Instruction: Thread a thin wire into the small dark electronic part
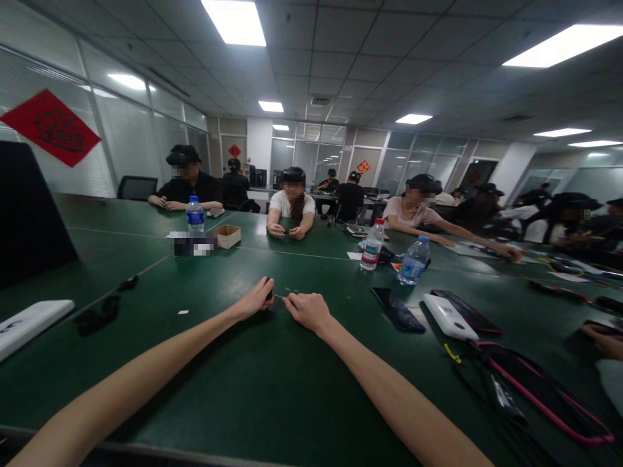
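Currently both hands meet just ahead of the person. Left hand point(254, 301) is pinched tight on a small dark piece point(269, 290); right hand point(307, 310) nips a thin strand point(281, 296) running btw the two grips. Fingertips sit close, prob. for fine control, and forearms lie on the green table point(243, 383), likely for steadiness. Beyond the grip, to its left: open cardboard box point(228, 235), contents hidden. To its right: red-label bottle point(372, 246) & clear bottle point(415, 261), both capped, water level unclear.

Table point(243, 389) was matt green, bottles point(414, 261) were clear glossy plastic, box point(228, 235) was plain cardboard, phone point(398, 310) was glossy black, piece point(269, 290) in left hand point(254, 301) looked matt black.
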`<state>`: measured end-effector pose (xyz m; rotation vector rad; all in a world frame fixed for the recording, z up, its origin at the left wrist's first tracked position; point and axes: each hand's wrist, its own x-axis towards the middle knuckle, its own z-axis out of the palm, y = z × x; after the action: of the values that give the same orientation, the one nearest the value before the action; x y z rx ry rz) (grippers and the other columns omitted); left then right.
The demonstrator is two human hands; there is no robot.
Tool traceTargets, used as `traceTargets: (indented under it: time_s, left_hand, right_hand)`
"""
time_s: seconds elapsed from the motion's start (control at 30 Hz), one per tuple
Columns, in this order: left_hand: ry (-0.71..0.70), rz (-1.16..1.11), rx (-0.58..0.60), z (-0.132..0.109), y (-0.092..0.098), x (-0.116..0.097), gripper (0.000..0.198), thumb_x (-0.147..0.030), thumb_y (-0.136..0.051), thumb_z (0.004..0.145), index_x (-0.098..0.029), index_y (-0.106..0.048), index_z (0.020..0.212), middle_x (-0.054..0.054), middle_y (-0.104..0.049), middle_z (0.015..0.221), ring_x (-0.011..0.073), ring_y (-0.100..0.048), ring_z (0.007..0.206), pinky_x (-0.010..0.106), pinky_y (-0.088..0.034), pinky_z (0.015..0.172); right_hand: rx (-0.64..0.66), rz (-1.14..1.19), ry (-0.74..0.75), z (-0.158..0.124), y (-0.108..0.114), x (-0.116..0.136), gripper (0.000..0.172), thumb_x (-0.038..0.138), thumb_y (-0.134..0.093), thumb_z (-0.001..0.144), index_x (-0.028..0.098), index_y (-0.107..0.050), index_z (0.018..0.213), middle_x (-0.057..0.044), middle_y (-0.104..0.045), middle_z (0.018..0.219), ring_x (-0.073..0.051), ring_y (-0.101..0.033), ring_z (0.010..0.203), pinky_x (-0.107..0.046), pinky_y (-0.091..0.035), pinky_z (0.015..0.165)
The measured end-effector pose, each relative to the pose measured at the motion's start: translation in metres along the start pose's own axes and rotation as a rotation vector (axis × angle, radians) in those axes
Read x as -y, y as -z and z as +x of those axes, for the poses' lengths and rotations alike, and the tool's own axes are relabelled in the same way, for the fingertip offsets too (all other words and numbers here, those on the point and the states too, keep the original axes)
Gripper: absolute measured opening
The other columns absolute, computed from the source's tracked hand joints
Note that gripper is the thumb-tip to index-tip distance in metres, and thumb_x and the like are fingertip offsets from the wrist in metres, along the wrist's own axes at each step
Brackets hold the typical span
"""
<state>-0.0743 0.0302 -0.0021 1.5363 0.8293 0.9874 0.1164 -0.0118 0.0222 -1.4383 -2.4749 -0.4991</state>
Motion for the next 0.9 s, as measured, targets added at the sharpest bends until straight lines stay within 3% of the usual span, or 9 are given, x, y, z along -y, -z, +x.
traceTargets:
  time_s: [0.33,0.53,0.73,0.9]
  left_hand:
    - [0.034,-0.061,0.0,0.002,0.0,-0.002,0.039,-0.061,-0.036,0.083,-0.022,-0.033,0.085,-0.008,-0.035,0.057,0.0057,-0.026,0.043,0.019,-0.019,0.044]
    - [0.019,0.111,0.07,0.0,-0.004,-0.005,0.04,-0.06,-0.039,0.083,-0.02,-0.038,0.08,-0.005,-0.041,0.056,0.0075,-0.035,0.046,0.019,-0.026,0.044]
    - [0.075,-0.192,0.022,0.007,0.002,0.003,0.041,-0.062,-0.039,0.082,-0.021,-0.035,0.083,-0.008,-0.034,0.054,0.005,-0.024,0.041,0.016,-0.016,0.04]
    - [0.092,-0.252,0.035,0.008,0.005,0.005,0.041,-0.061,-0.042,0.081,-0.021,-0.037,0.085,-0.008,-0.035,0.053,0.0048,-0.023,0.04,0.015,-0.014,0.039]
  right_hand:
    - [0.025,0.016,-0.074,0.0,0.0,0.005,0.056,0.049,-0.014,0.096,0.02,-0.062,0.098,-0.01,-0.069,0.087,-0.017,-0.064,0.075,-0.024,-0.039,0.066]
    - [0.022,0.054,-0.371,0.008,-0.007,-0.007,0.055,0.046,-0.012,0.097,0.021,-0.06,0.097,-0.008,-0.068,0.081,-0.017,-0.064,0.069,-0.023,-0.038,0.059]
    - [0.0,0.059,-0.137,0.007,-0.009,-0.006,0.052,0.049,-0.018,0.096,0.022,-0.062,0.089,-0.005,-0.069,0.078,-0.015,-0.063,0.068,-0.021,-0.035,0.059]
    - [0.011,0.055,-0.017,0.006,-0.005,-0.002,0.053,0.049,-0.021,0.095,0.02,-0.065,0.086,-0.006,-0.07,0.079,-0.014,-0.062,0.068,-0.021,-0.034,0.059]
